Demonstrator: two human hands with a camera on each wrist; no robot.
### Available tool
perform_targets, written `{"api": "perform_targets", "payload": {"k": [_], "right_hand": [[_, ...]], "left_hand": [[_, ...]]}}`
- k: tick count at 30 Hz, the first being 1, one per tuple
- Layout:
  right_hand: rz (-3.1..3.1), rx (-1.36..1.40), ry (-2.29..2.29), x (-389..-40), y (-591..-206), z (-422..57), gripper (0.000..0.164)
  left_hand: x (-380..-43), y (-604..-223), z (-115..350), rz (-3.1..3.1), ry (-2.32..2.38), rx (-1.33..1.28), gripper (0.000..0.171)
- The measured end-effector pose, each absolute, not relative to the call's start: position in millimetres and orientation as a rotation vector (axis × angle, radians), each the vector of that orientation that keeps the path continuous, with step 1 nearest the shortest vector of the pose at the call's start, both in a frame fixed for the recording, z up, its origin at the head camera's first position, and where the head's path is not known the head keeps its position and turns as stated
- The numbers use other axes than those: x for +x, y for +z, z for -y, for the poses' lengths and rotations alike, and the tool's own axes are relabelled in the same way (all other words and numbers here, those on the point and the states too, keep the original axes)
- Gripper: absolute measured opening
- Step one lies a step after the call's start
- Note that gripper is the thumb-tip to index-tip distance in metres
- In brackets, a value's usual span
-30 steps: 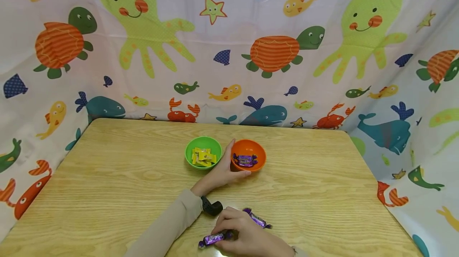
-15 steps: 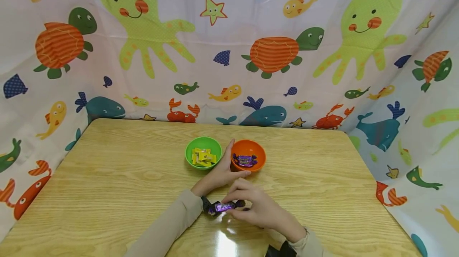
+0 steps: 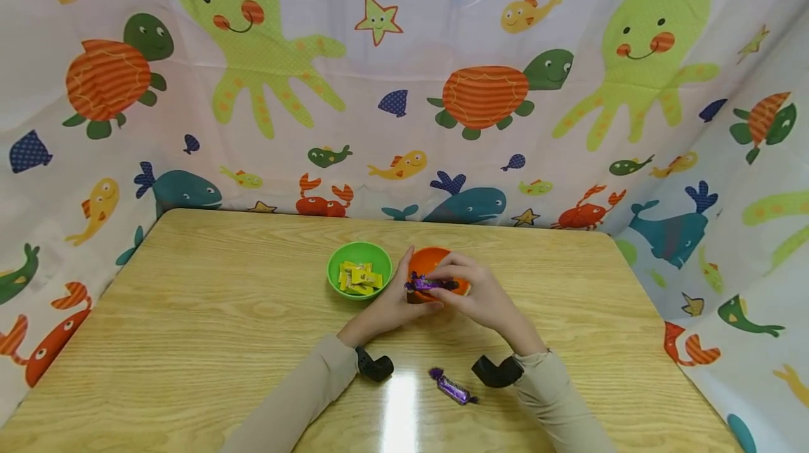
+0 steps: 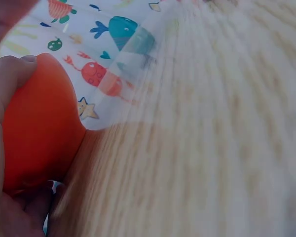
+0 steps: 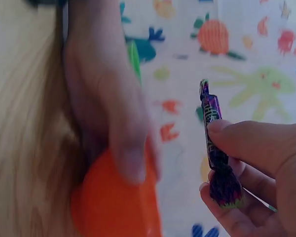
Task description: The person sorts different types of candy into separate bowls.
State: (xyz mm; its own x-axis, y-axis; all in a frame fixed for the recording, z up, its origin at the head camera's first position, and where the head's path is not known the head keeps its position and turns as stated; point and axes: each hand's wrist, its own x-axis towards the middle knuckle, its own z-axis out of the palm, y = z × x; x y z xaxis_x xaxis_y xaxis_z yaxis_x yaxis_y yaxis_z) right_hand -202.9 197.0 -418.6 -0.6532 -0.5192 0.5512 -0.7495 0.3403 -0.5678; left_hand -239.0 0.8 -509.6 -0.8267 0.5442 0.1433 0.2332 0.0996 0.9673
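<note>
My left hand (image 3: pixel 393 304) grips the near left side of an orange bowl (image 3: pixel 430 257), its thumb in front and its fingers at the back. The bowl's smooth outer wall (image 4: pixel 39 128) fills much of the left wrist view's left side. Over this bowl, my right hand (image 3: pixel 479 293) pinches a purple wrapped candy (image 5: pixel 215 133) between thumb and fingers. The candy lies nearly level above the opening in the head view, hiding most of the bowl's contents. Another purple twist-wrapped candy (image 3: pixel 454 387) lies on the table, nearer to me.
Left of the orange bowl stands a green bowl (image 3: pixel 333 260) with several yellow wrapped candies (image 3: pixel 360 277) inside. Black wrist cameras (image 3: pixel 375 366) sit on both wrists. A printed sea-animal curtain (image 3: pixel 404 102) hangs behind the wooden table (image 3: pixel 221 298) and along its sides.
My right hand has carried a purple candy up from the table's near part to above the orange bowl. My left hand has stayed on the bowl.
</note>
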Motion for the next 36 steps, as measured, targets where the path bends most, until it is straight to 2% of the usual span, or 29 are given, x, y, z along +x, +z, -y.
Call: {"api": "perform_targets", "payload": {"k": [8,20,30,36], "right_hand": [[2.545,0.882,1.041,-232.0,-432.8,-205.6,0.014],[2.760,0.766,0.617,-234.9,-440.1,-190.4,0.014],[2.847,0.726,0.647,-235.1,-442.5,-187.7,0.016],[2.830,0.698,0.817,-232.4,-437.6,-192.4,0.020]], "left_hand": [[-239.0,-508.4,-3.6,-2.177,1.767,0.748,0.114],[-237.3,-507.5,-3.9,-2.223,1.739,0.770,0.114],[-238.6,-509.0,-3.3,-2.220,1.744,0.775,0.114],[-238.5,-509.9,-3.8,-2.211,1.746,0.762,0.115]]}}
